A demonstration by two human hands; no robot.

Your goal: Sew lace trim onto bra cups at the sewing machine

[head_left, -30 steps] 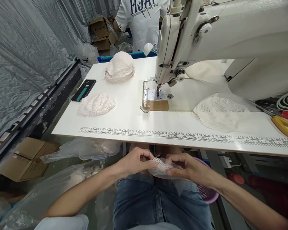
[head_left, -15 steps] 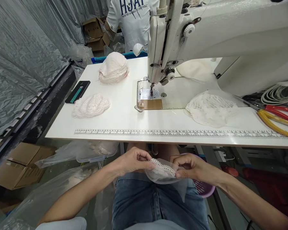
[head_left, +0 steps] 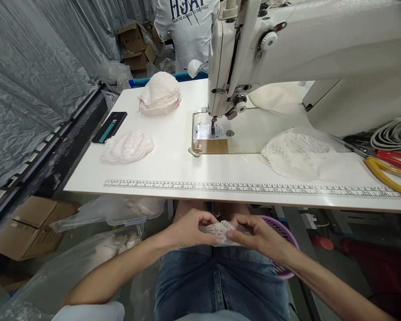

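Observation:
Above my lap, my left hand (head_left: 198, 228) and my right hand (head_left: 250, 232) pinch a small piece of white lace fabric (head_left: 222, 230) between them. Its scalloped, holed edge faces up, and my fingers cover both ends. On the table beyond, a sewing machine (head_left: 217, 67) stands with its needle over the metal plate. Left of it lie a pale lace piece (head_left: 128, 148) and a stack of pale fabric cups (head_left: 160, 94). To its right is another white lace piece with sheer fabric (head_left: 296, 154).
Scissors with red and yellow handles (head_left: 387, 167) lie at the table's right. A black phone-like object (head_left: 109, 127) rests at the left edge. A printed ruler (head_left: 220, 188) runs along the front edge. Below are a purple basket (head_left: 282, 232) and cardboard boxes (head_left: 33, 227). A person (head_left: 190, 35) stands beyond the table.
My hands have drawn closer together, the right one moving left. The lace piece is now bunched between them, and its sheer fabric no longer hangs down below my right hand.

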